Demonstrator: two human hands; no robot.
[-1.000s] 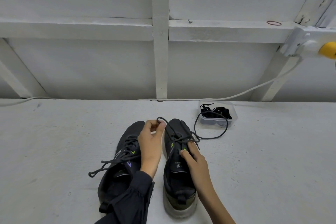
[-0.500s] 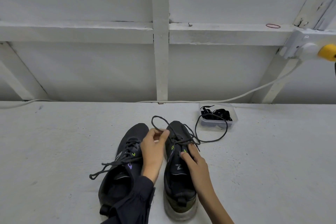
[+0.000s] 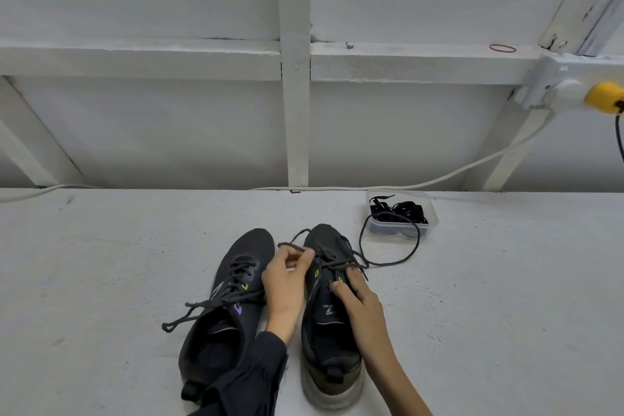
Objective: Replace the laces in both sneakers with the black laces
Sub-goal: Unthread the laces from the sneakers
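Note:
Two black sneakers stand side by side on the white surface, toes pointing away. The left sneaker (image 3: 224,307) has a dark lace threaded and trailing out to its left. On the right sneaker (image 3: 329,331), my left hand (image 3: 285,284) pinches a loop of the dark lace (image 3: 388,258) near the upper eyelets. My right hand (image 3: 359,300) holds the sneaker's right side, thumb pressed by an eyelet. The lace's free end curls out to the right toward a clear box. Black laces (image 3: 403,209) lie bundled in that box.
The clear plastic box (image 3: 427,224) stands beyond the right sneaker by the white wall. A white cable (image 3: 472,170) runs along the wall's foot to a socket block with a yellow plug (image 3: 604,96). A red rubber band (image 3: 502,48) lies on the ledge.
My left hand has pulled the lace loop down, so it is smaller and closer to the sneaker. My right hand stays on the sneaker's side. The view has tilted slightly.

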